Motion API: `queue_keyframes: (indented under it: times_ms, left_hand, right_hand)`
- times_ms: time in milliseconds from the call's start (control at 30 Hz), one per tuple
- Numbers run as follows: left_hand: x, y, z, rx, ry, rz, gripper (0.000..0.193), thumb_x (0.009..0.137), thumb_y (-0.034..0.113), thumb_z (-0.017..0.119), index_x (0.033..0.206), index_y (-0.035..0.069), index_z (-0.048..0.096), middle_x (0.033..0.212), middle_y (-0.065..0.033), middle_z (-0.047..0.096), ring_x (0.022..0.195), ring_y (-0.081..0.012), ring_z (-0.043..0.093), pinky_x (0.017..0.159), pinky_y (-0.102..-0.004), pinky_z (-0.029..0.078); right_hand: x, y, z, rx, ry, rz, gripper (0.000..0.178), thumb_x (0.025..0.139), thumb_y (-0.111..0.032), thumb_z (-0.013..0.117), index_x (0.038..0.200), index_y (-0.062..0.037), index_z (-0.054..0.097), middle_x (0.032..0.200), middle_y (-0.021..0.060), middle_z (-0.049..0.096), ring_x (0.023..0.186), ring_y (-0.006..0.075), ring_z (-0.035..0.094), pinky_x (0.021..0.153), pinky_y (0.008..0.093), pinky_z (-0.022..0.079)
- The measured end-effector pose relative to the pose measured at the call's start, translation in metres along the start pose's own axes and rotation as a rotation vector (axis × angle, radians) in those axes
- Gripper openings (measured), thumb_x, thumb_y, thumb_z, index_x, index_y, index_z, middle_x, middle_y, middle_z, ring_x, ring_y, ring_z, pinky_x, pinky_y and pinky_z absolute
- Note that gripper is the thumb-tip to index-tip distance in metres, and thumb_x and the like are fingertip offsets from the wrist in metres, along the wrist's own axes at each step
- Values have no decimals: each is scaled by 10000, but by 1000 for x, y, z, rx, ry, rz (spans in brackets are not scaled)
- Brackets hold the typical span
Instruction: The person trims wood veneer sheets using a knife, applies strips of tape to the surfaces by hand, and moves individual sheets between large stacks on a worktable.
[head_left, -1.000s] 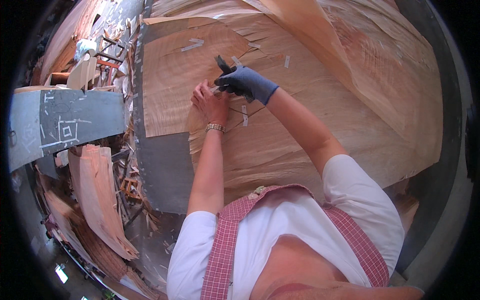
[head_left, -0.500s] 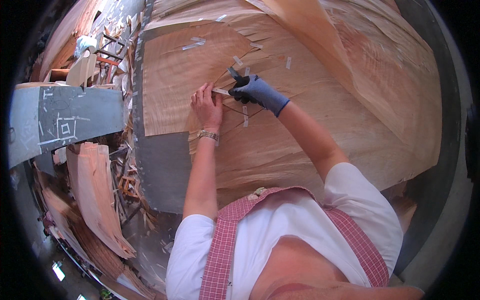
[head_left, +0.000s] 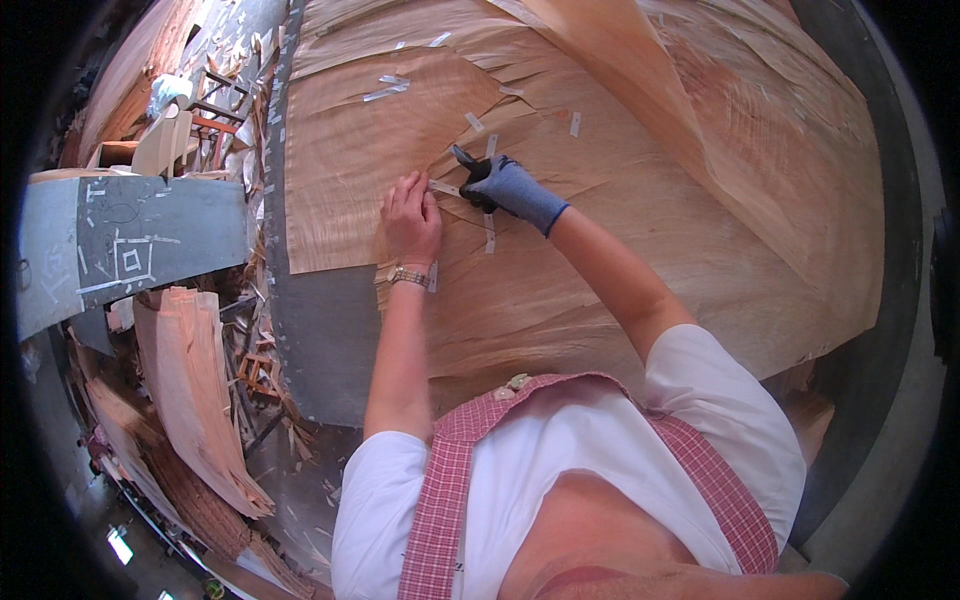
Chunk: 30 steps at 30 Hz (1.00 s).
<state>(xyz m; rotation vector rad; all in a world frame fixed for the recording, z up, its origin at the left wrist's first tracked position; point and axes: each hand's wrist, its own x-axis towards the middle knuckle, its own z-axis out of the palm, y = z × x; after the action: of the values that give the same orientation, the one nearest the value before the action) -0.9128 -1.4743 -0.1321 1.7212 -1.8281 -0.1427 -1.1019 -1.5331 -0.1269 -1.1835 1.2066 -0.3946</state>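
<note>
My left hand (head_left: 410,217), bare and with a wristwatch (head_left: 410,275) on the wrist, lies on a thin wood veneer sheet (head_left: 345,180), fingers stretched forward. Beside its fingertips is a short strip of pale tape (head_left: 445,188) across a seam in the veneer. My right hand (head_left: 500,185) wears a blue glove with dark fingers and is closed on a small dark flat tool (head_left: 463,156), whose end sticks out toward the far left; its exact kind is hard to tell. The gloved fingers are at the tape's other end.
More tape pieces (head_left: 575,124) dot the veneer. A large loose sheet (head_left: 640,70) lies folded over at the far right. The dark tabletop (head_left: 320,340) shows at the left. Beyond its edge stand a grey-blue bench (head_left: 150,235), stacked veneer (head_left: 195,390) and scraps.
My right hand has moved slightly left and nearer, and the tool in it has turned. My left hand has barely shifted, its fingers drawn a little closer together.
</note>
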Motion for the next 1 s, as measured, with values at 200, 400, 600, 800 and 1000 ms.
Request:
queue_keyframes:
  times_ms: [200, 400, 600, 800, 1000]
  left_hand:
    - [-8, -6, -15, -14, -104, 185, 390, 877, 233, 577, 1247, 125, 633, 1322, -69, 575, 1272, -311, 475, 1082, -430, 348]
    - [-12, -2, -23, 104, -200, 253, 478, 849, 349, 644, 1280, 147, 607, 1379, -68, 521, 1317, -331, 411, 1094, -460, 332]
    - [-11, 1, -18, 135, -207, 294, 547, 815, 381, 691, 1301, 155, 581, 1395, -76, 496, 1322, -361, 390, 1101, -487, 316]
    - [-14, -7, -21, 15, -242, 239, 585, 828, 303, 663, 1372, 156, 503, 1405, -95, 479, 1335, -361, 378, 1111, -505, 299]
    - [-16, -3, -40, 9, -229, 238, 592, 877, 224, 567, 1442, 128, 416, 1426, -117, 460, 1362, -321, 362, 1145, -485, 245]
  right_hand:
    - [4, 10, 0, 64, 8, -29, 181, 819, -209, 720, 825, -30, 689, 662, 38, 637, 527, 121, 582, 477, 253, 455]
    - [-5, -2, 0, 105, -12, 15, 203, 809, -212, 731, 831, -16, 685, 640, 36, 624, 525, 120, 579, 493, 254, 470]
    - [6, -28, 5, -1106, 255, -588, 171, 825, -183, 605, 872, -48, 699, 858, 169, 704, 795, 337, 696, 698, 428, 553]
    - [-21, -52, -30, -593, 22, -347, 179, 851, -183, 623, 921, -35, 695, 791, 112, 689, 687, 197, 666, 600, 331, 526]
    - [-96, 23, -21, 264, 120, 15, 203, 882, -241, 642, 922, -46, 679, 729, 15, 648, 562, 85, 553, 489, 229, 423]
